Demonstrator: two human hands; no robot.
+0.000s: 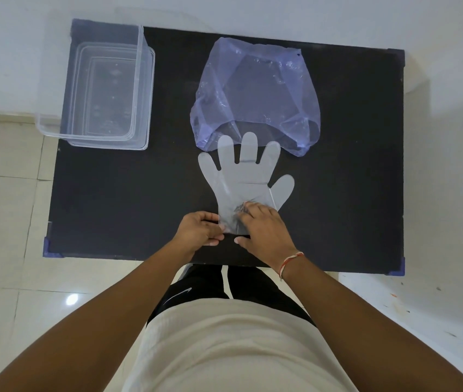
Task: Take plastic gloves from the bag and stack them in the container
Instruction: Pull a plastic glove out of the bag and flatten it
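Observation:
A clear plastic glove [245, 176] lies flat on the black table [117, 199], fingers pointing away from me and reaching the mouth of a crumpled blue plastic bag [255, 94]. My left hand [200, 229] pinches the glove's cuff at its left corner. My right hand [264, 224] presses on the cuff from the right, fingers bunching the plastic. A clear rectangular container [97, 89] stands at the table's far left corner with nothing visible inside.
The table's near edge runs just below my hands, with purple corner guards [47, 248]. Pale tiled floor [4, 222] lies to the left, a white wall behind. Bare black surface spans between container and glove.

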